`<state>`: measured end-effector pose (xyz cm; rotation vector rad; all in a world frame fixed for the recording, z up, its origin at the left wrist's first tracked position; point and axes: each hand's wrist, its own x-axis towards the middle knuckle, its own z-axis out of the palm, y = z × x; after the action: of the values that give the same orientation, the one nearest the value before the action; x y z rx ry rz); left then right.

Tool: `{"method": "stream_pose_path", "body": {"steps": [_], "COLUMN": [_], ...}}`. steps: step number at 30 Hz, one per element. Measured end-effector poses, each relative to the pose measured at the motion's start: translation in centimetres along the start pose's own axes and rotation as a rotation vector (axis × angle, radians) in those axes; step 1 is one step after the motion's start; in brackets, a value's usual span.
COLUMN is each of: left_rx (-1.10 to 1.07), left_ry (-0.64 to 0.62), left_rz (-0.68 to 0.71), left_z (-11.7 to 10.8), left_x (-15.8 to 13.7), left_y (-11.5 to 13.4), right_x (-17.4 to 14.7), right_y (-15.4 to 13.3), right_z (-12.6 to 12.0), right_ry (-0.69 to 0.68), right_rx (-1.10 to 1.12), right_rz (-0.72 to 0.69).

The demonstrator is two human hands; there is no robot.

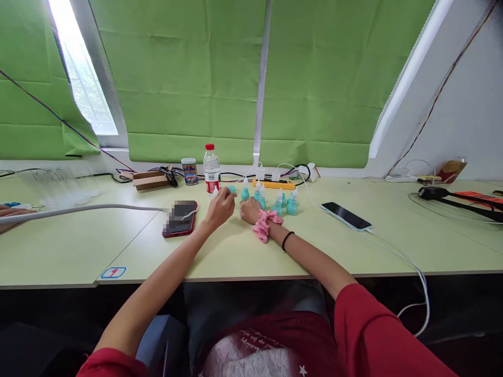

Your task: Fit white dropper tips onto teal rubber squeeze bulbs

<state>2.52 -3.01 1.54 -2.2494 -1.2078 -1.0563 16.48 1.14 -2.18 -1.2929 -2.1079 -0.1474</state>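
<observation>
My left hand (221, 208) is raised a little over the table, its fingers bent together in a pinch. Right by its fingertips shows a teal piece (231, 188), and a small white tip (215, 192) sticks up behind the knuckles. Whether these belong to one bottle in the fingers is unclear. My right hand (250, 210), with a pink scrunchie (264, 226) at the wrist, rests low with curled fingers; what they enclose is hidden. Just beyond it stand several small teal squeeze bottles with white pointed nozzles, one (245, 189) behind the knuckles and another (292, 204) farthest right.
A red-capped plastic bottle (211, 170) and a printed can (189, 172) stand behind my left hand. Phones lie left (184, 220) and right (346, 215), both with cables. An orange power strip (274, 184) lies behind the bottles. Another person's hand (13, 212) shows far left.
</observation>
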Motion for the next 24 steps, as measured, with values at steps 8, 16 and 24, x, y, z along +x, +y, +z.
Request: {"method": "stream_pose_path", "body": {"steps": [8,16,24], "left_rx": [-0.123,-0.149,-0.234], "left_ry": [-0.337,-0.466,-0.400], "left_rz": [0.010,-0.071,-0.104], "left_z": [3.0,4.0,4.4], "left_x": [-1.5,-1.7,-1.4], "left_y": [1.2,0.4,-0.6], "right_x": [0.5,-0.6,-3.6], "right_y": [-0.2,-0.1,-0.8], "right_z": [0.0,-0.5,-3.4], "right_ry": [-0.118,-0.088,-0.228], "right_rx": [0.054,0.088,-0.101], "right_rz": [0.098,-0.030,-0.211]}}
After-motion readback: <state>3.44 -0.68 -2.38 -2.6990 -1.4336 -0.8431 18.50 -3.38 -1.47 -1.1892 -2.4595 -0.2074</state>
